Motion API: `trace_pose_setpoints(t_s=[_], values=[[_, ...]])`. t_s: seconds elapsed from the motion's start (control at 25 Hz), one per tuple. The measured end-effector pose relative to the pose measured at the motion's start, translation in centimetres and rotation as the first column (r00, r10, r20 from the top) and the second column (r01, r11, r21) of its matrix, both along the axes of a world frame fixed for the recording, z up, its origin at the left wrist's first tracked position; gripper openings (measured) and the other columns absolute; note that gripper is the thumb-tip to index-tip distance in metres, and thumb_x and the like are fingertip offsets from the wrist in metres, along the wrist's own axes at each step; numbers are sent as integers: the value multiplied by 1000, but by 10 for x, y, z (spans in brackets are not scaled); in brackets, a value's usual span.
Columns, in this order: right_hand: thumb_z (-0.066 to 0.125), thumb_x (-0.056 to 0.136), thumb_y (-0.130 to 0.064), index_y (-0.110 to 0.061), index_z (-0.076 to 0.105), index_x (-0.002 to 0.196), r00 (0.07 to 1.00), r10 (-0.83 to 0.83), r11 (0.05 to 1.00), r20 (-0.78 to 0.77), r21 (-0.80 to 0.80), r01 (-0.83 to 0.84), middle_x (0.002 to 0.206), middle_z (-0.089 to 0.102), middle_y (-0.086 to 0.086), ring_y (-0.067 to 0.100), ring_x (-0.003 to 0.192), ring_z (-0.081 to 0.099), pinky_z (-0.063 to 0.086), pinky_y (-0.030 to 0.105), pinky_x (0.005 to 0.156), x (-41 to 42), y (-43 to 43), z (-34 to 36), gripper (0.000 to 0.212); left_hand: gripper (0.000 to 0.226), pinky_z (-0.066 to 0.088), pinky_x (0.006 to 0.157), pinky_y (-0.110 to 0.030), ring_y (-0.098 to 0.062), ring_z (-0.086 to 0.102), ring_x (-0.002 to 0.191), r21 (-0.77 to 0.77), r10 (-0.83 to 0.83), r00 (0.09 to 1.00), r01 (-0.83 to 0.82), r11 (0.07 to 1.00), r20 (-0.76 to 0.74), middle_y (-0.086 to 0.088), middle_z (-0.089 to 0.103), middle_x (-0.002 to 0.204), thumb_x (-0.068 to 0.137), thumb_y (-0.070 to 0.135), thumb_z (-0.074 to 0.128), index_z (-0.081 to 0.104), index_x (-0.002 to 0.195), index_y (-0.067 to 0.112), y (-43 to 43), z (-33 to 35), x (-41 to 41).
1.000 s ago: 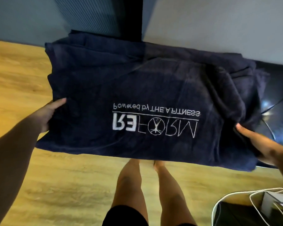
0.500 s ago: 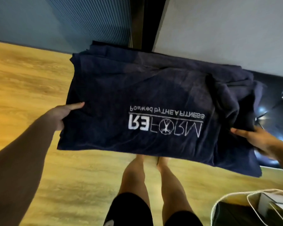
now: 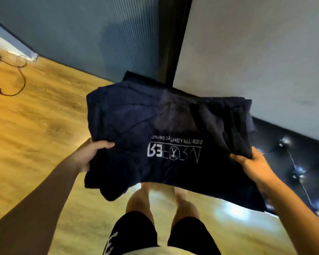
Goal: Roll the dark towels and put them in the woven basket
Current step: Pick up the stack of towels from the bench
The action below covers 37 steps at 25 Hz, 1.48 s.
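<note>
So the dark towel (image 3: 173, 126) is up in the air at the centre of the frame, spread out flat-ish over the wood floor (image 3: 35, 135) and hiding the person's feet, with bare legs (image 3: 140, 197) showing just below its lower edge. The white print (image 3: 173, 153) on it is upside down from this view: there's a big line with two chunky bold letters that look like "RE", then thin outline letters and a little round figure emblem, and a crease eats the middle so I can't read the whole word. The small line above it looks like "...by THEA FITNESS" (the first word is lost in a wrinkle). The left hand (image 3: 88, 155) grips the towel's left edge, thumb on top and fingers curled under the cloth. The right hand (image 3: 254, 166) clutches a bunched fold at the right edge, thumb on top too. The black shorts (image 3: 136, 232) at the bottom have white lettering, cut off and unreadable. A dark cable (image 3: 17, 83) snakes over the floor at upper left, and a glossy black surface (image 3: 293, 153) with light spots sits at right, below a pale wall (image 3: 247, 52).
</note>
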State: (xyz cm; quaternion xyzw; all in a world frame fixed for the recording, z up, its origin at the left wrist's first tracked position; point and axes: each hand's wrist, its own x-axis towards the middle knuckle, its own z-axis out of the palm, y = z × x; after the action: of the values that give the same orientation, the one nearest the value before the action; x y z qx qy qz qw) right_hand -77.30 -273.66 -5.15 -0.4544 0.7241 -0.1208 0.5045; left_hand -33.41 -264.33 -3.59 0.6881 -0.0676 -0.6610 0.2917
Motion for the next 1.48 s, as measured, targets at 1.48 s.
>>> trace_pose_setpoints(t_s=[1.48], values=[[68,88,-13,-47,60,101,-860,460,-868,222,-89,-488,99,71,-21,6,96,65,52,33,90,331,1081,132,37,41,51,52,-19,-16,71,70,-433,385,-795,-586,-685,468,-2,75,81,77,-21,59,64,103,11,1121,152,-401]])
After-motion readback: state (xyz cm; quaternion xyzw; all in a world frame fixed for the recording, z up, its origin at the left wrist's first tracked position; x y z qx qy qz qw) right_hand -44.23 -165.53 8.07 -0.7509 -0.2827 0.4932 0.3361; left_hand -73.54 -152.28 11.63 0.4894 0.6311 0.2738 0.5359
